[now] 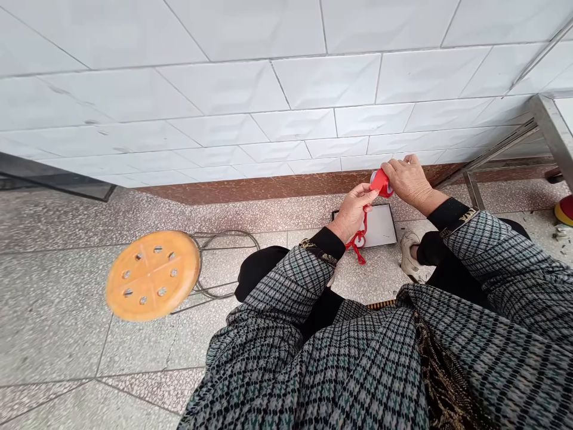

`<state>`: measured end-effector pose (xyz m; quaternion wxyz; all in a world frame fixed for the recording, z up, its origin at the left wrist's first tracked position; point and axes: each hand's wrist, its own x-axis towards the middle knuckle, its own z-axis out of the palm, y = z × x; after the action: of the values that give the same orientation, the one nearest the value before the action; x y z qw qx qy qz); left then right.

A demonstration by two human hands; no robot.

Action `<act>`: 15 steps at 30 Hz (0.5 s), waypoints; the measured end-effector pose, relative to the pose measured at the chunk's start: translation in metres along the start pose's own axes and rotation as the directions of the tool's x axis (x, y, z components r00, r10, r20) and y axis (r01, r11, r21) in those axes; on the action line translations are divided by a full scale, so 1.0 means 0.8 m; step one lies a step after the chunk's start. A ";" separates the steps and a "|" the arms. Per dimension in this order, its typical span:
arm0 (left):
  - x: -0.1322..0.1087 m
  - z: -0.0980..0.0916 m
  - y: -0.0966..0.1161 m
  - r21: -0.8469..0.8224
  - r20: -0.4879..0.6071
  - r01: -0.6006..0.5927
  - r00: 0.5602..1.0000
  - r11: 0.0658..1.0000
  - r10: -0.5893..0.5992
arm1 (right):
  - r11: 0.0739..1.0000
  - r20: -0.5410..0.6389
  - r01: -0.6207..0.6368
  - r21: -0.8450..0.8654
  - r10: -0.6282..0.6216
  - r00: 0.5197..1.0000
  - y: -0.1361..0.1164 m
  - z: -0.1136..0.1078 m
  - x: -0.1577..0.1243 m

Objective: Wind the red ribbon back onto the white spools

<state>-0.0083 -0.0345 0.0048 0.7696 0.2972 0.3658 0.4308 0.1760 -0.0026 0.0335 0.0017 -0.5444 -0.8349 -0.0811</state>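
My left hand [353,210] is closed in a pinch on a red cord [359,239] that hangs down from it in loops. My right hand [408,179] is closed around a small red spool [379,181] held between both hands, just above the floor by the wall. Both sleeves are a dark checked fabric with black cuffs. A white flat board [380,230] lies on the floor under the hands.
An orange round stool [152,275] with a wire frame stands to the left on the speckled floor. A white tiled wall runs behind. A metal table leg [548,128] stands at right, near a red-yellow object [564,210]. My shoe [408,254] rests beside the board.
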 end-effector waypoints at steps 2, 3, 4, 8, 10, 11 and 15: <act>0.001 0.000 -0.001 -0.001 -0.002 0.025 1.000 1.000 -0.025 | 1.000 0.006 0.004 -0.008 -0.004 1.000 0.000 -0.001 0.000; 0.002 0.000 -0.002 -0.006 -0.010 0.031 0.999 1.000 -0.031 | 1.000 0.012 0.006 -0.014 -0.005 1.000 0.000 -0.002 0.000; 0.003 -0.001 -0.003 -0.018 -0.020 0.030 0.999 0.999 -0.031 | 1.000 0.018 0.005 -0.022 -0.005 1.000 0.000 -0.003 0.000; 0.005 -0.003 -0.005 -0.112 -0.042 0.029 0.999 0.993 -0.033 | 0.999 0.033 -0.017 -0.043 0.019 0.999 0.004 -0.004 0.002; 0.003 -0.003 -0.005 -0.152 -0.029 0.050 0.998 0.987 -0.055 | 0.998 0.032 -0.034 -0.044 0.035 0.999 0.008 -0.002 0.003; 0.002 -0.003 -0.005 -0.165 -0.019 0.064 0.997 0.984 -0.068 | 0.998 0.028 -0.047 -0.041 0.048 0.998 0.010 0.000 0.004; -0.004 -0.002 -0.003 -0.187 0.005 0.108 0.994 0.976 -0.109 | 0.992 0.014 -0.121 -0.030 0.122 0.992 0.023 0.002 0.008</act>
<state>-0.0100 -0.0382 0.0034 0.8156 0.2021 0.3413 0.4214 0.1900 0.0104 0.0351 -0.0081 -0.5949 -0.7989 -0.0886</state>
